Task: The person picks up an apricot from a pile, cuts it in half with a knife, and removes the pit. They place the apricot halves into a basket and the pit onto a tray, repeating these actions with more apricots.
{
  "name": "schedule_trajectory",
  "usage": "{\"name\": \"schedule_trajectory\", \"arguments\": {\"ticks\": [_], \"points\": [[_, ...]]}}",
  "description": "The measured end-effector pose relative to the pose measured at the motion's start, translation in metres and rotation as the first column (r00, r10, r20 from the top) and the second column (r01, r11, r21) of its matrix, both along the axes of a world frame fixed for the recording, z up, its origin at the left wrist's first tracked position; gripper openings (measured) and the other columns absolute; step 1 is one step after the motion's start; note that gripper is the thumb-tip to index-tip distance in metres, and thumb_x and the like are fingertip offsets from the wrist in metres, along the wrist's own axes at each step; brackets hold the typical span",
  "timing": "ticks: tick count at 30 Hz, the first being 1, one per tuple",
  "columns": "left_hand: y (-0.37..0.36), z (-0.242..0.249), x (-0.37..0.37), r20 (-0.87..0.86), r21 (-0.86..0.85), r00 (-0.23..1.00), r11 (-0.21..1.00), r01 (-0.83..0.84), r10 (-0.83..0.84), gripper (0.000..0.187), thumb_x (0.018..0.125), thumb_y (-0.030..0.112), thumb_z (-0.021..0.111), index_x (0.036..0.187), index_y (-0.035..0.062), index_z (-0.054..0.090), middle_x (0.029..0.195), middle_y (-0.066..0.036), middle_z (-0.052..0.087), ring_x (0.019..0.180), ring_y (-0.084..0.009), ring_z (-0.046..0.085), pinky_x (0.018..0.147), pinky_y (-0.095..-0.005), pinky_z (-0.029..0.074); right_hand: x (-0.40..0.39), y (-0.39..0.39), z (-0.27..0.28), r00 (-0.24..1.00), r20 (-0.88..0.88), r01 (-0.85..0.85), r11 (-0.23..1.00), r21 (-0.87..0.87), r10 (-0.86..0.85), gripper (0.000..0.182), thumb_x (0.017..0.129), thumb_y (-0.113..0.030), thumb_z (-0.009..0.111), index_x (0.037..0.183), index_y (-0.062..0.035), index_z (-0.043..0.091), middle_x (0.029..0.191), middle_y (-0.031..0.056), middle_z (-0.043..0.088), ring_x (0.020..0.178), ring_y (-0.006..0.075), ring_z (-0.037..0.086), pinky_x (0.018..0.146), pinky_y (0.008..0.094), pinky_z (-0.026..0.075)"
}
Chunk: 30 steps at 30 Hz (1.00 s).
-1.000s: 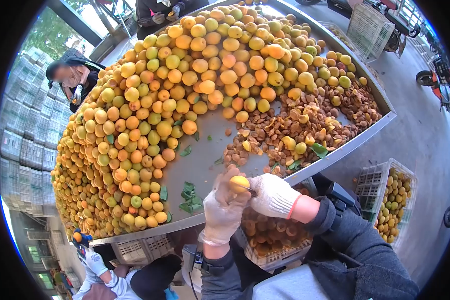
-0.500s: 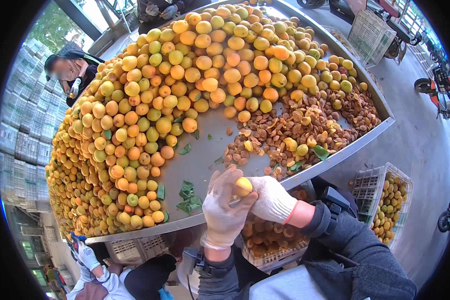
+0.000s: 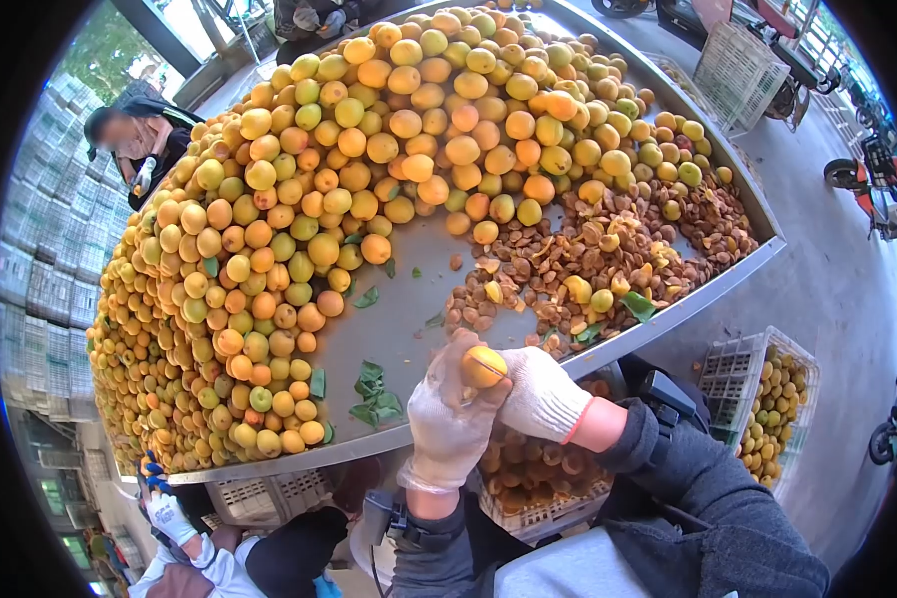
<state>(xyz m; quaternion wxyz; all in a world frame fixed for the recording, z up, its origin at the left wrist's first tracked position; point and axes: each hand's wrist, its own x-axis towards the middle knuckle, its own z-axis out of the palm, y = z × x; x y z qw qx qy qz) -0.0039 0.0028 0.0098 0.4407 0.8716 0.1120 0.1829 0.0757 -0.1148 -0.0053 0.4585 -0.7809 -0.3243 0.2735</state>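
My left hand [image 3: 448, 414], in a pale glove, has its fingers wrapped round a yellow-orange fruit [image 3: 483, 367] above the near edge of the metal table [image 3: 409, 309]. A dark line crosses the fruit's surface. My right hand [image 3: 546, 394], gloved in white knit with a red cuff edge, is closed against the fruit's right side, its fingertips partly hidden. Whether a tool is in it cannot be made out. Just beyond the hands lies a heap of brown pits [image 3: 538, 264] with some fruit bits and green leaves [image 3: 374, 399].
A large pile of whole fruit [image 3: 369, 149] covers much of the table. Below my hands stands a crate of fruit halves [image 3: 538, 518]; another fruit crate [image 3: 767, 399] is at the right. Co-workers are at the upper left, top and lower left. Motorbikes stand at the far right.
The fruit has turned slightly in my fingers, and a dark line now shows on it. My left hand's fingers have closed further round it. The lower-left co-worker's glove has shifted slightly.
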Motion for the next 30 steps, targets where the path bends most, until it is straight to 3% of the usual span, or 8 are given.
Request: {"name": "schedule_trajectory", "arguments": {"ticks": [3,5,11,15,23,24,26,30], "points": [[-0.003,0.002,0.001,0.006,-0.03,1.0,1.0,0.01,-0.01,0.058,0.078,0.027,0.078,0.123,-0.0011,0.054,0.115,-0.014,0.063,0.112,-0.0234,0.058,0.096,-0.0346,0.046,0.0,0.0,0.003,1.0,0.026,0.008,0.998,0.067,-0.01,0.025,0.076,-0.015,0.065,0.1,-0.0084,0.064,0.087,0.0164,0.067,0.083,0.0365,0.065,0.071,0.0393,0.051],[-0.01,-0.005,0.0,0.207,-0.706,0.974,0.703,0.087,0.087,0.06,0.075,0.015,0.081,0.124,-0.0028,0.052,0.114,-0.012,0.063,0.111,-0.0227,0.058,0.096,-0.0334,0.046,-0.001,0.0,0.006,0.998,0.062,0.014,0.995,0.097,-0.02,0.025,0.076,-0.012,0.065,0.1,-0.0053,0.064,0.085,0.0154,0.067,0.082,0.0346,0.066,0.07,0.0358,0.051],[-0.002,-0.012,-0.003,0.18,-0.621,0.983,0.779,0.086,0.036,0.05,0.075,0.003,0.078,0.12,-0.0019,0.056,0.113,-0.009,0.062,0.103,-0.014,0.057,0.092,-0.0276,0.046,-0.001,0.003,0.005,0.989,0.147,-0.013,0.997,-0.072,0.023,0.025,0.077,-0.018,0.064,0.1,-0.0069,0.064,0.087,0.0191,0.066,0.083,0.0388,0.064,0.071,0.0418,0.051],[0.01,-0.005,-0.004,0.061,-0.583,0.996,0.807,0.09,-0.067,0.06,0.074,0.01,0.081,0.125,-0.0047,0.052,0.119,-0.015,0.062,0.111,-0.021,0.059,0.096,-0.0321,0.046,0.008,0.0,0.002,0.963,-0.211,-0.159,0.985,0.061,0.168,0.02,0.079,-0.018,0.061,0.093,-0.0045,0.065,0.082,0.0195,0.066,0.08,0.039,0.063,0.069,0.0412,0.05],[0.03,-0.01,0.003,0.104,-0.902,0.984,0.43,0.031,0.147,0.055,0.073,-0.007,0.071,0.126,0.0023,0.056,0.113,-0.006,0.061,0.099,-0.0169,0.06,0.087,-0.0258,0.049,0.03,-0.023,0.038,0.995,-0.051,-0.082,0.996,-0.019,0.081,0.017,0.08,-0.014,0.061,0.093,-0.0051,0.069,0.084,0.0176,0.067,0.079,0.0344,0.065,0.074,0.0369,0.052],[0.029,-0.014,0.004,0.1,-0.903,0.983,0.428,0.026,0.152,0.055,0.073,-0.007,0.071,0.126,0.0023,0.056,0.113,-0.006,0.061,0.099,-0.0169,0.06,0.087,-0.0258,0.049,0.029,-0.024,0.034,0.967,-0.251,0.075,0.989,0.131,-0.04,0.023,0.081,-0.02,0.066,0.099,-0.0061,0.068,0.089,0.0144,0.068,0.084,0.034,0.066,0.078,0.0374,0.052],[0.023,-0.021,0.009,0.034,-0.39,0.997,0.919,-0.054,0.073,0.058,0.074,0.0,0.073,0.129,0.0045,0.054,0.113,-0.006,0.06,0.097,-0.0172,0.06,0.085,-0.0263,0.05,0.03,-0.018,0.034,0.932,-0.312,0.268,0.932,0.243,-0.186,0.034,0.08,-0.027,0.07,0.105,-0.0047,0.065,0.092,0.0121,0.068,0.09,0.0298,0.066,0.082,0.0352,0.051],[-0.002,-0.006,0.015,0.05,-0.048,0.998,0.998,-0.029,0.032,0.057,0.074,0.011,0.077,0.126,0.0043,0.056,0.108,-0.01,0.064,0.093,-0.0194,0.064,0.083,-0.0268,0.052,0.026,-0.013,0.032,0.975,0.083,0.176,0.947,0.271,-0.205,0.039,0.08,-0.026,0.07,0.109,-0.0012,0.063,0.09,0.0148,0.068,0.088,0.0229,0.066,0.081,0.0311,0.051]]}}
